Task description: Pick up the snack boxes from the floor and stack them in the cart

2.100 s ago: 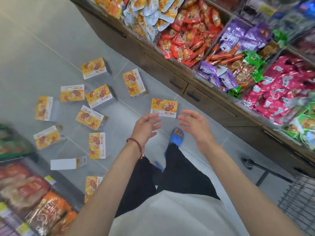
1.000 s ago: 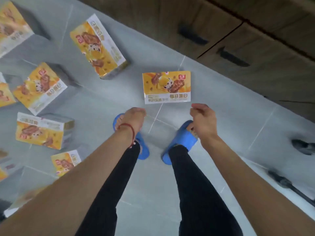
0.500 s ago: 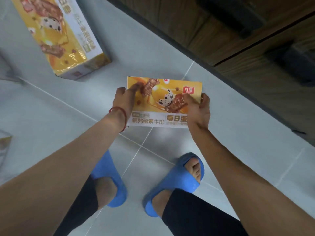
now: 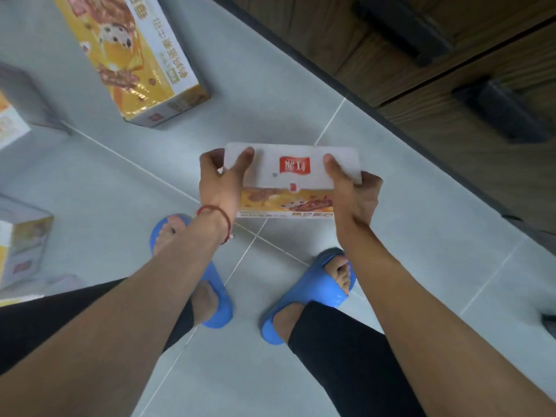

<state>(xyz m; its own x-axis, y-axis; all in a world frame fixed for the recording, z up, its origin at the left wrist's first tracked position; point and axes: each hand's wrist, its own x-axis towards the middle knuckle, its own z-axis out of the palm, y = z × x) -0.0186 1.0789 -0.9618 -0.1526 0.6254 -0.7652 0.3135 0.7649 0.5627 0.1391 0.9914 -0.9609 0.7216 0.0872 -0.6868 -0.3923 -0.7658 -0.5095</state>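
Note:
An orange and white snack box [image 4: 290, 179] is held just above the grey tiled floor, tilted so its white side with a red logo faces me. My left hand [image 4: 221, 182] grips its left end, thumb on the white side. My right hand [image 4: 352, 191] grips its right end the same way. Another snack box [image 4: 132, 55] lies flat on the floor at the upper left. Two more boxes show partly at the left edge, a snack box [image 4: 21, 248] low down and a snack box [image 4: 9, 121] higher up. The cart is out of view.
A dark wooden cabinet base [image 4: 451, 70] with black drawer handles runs along the upper right. My feet in blue slippers [image 4: 310, 293] stand on the tiles right below the held box. A dark object [image 4: 549, 325] pokes in at the right edge.
I bent down to the floor and both hands closed on the ends of the nearest box. Since half a second ago the box has lifted and tipped its white side up.

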